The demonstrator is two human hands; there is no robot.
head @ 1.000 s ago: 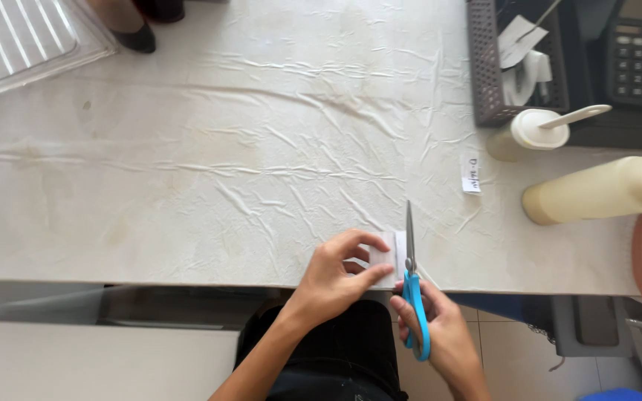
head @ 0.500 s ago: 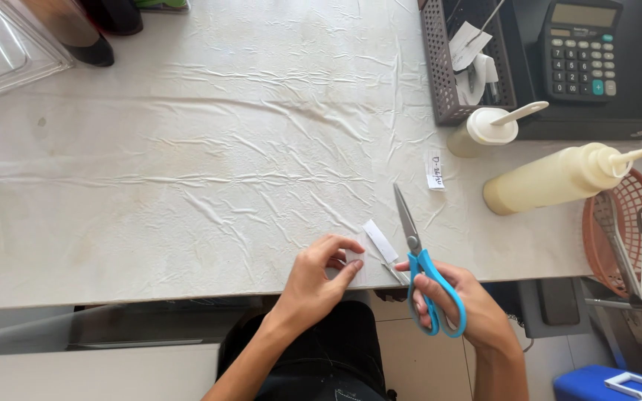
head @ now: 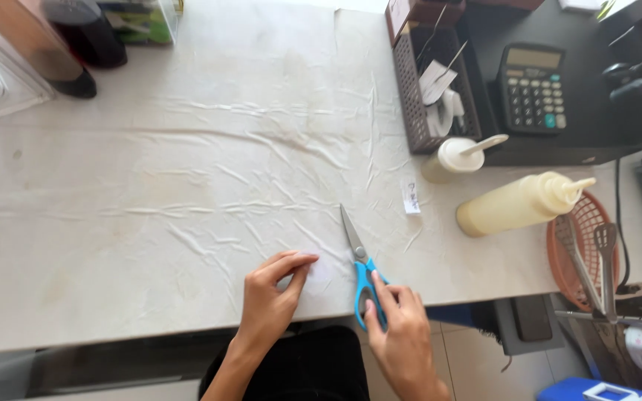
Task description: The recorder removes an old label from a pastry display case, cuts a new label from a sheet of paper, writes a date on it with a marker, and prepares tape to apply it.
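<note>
**Scissors down, paper under hand**

While your right hand (head: 399, 327) rests fingers on the blue-handled scissors (head: 362, 271), lying flat with blades closed, your left hand (head: 273, 293) presses a small white paper piece (head: 319, 269) to the wrinkled counter cover (head: 187, 186). Farther off lies a small label (head: 411, 197).

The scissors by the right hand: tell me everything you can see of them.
The scissors lie flat on the wrinkled white table cover near the front edge. Their grey metal blades look closed and point away from the person, slightly to the left; the bright blue handles, which look like plastic, face the person. The right hand rests its fingers on the handles. The left hand lies apart to their left, pressing a small white paper piece.
</note>
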